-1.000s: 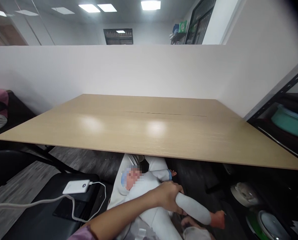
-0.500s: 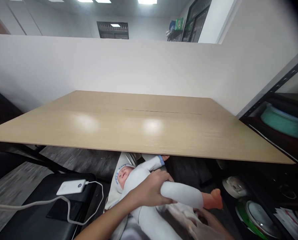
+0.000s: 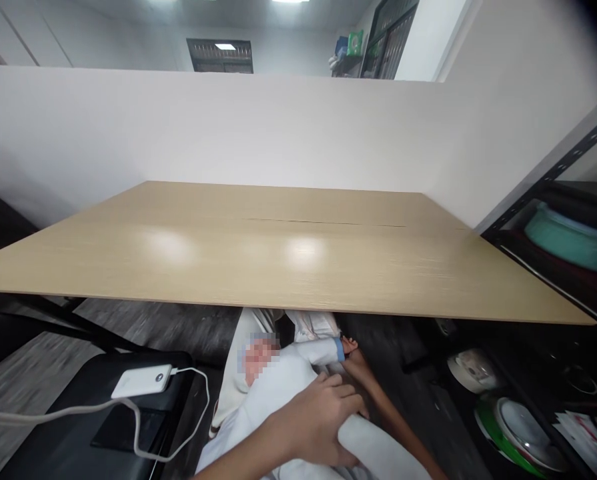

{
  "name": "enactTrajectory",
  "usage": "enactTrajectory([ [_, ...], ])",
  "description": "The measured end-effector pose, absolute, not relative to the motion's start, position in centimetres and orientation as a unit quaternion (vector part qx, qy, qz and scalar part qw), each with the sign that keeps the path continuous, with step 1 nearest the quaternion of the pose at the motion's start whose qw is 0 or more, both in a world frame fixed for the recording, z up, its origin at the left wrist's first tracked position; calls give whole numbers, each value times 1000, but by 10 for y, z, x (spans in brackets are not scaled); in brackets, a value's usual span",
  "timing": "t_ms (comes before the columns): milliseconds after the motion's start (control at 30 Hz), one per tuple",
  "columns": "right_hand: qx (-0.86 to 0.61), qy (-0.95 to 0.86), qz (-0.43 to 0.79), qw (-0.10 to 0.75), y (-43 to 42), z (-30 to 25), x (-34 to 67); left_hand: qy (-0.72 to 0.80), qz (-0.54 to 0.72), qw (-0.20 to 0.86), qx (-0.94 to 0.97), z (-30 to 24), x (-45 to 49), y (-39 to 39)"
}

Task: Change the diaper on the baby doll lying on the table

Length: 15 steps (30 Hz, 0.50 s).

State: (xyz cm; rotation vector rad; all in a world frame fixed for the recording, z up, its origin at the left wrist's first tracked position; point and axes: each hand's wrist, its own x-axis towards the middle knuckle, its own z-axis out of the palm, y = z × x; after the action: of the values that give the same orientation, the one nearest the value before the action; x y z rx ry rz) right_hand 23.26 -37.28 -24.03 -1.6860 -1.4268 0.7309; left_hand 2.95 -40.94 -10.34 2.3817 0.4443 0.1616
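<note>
A baby doll in a white suit with blue cuffs lies face up across my lap below the table's front edge. My left hand is closed around the doll's body at the top of its raised white leg. Beyond the doll, my right hand is at the doll's small hand and blue cuff; its fingers are mostly hidden behind them. Near it, on my knees, lies a whitish, crumpled, thin-looking item, partly under the table edge.
A wide wooden table spans the view in front of a white partition. On the left, a black chair bears a white power bank with a cable. On the right stand dark shelves with a teal item and a lidded bowl.
My right hand has moved forward from beside the doll's foot to its outstretched hand. A whitish item now shows on my knees. My left hand keeps its hold, and the doll has shifted slightly.
</note>
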Motion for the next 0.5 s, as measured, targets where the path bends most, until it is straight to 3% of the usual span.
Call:
enactTrajectory([
  [133, -713, -523, 258, 389, -406, -250, 253, 173, 66, 342, 921, -101, 30, -408],
  [267, -715, -578, 146, 366, -438, -225, 263, 165, 67, 341, 923, -100, 29, -408],
  [500, -552, -798, 178, 167, -396, -155, 226, 106, 109, 314, 937, -90, 22, -409],
])
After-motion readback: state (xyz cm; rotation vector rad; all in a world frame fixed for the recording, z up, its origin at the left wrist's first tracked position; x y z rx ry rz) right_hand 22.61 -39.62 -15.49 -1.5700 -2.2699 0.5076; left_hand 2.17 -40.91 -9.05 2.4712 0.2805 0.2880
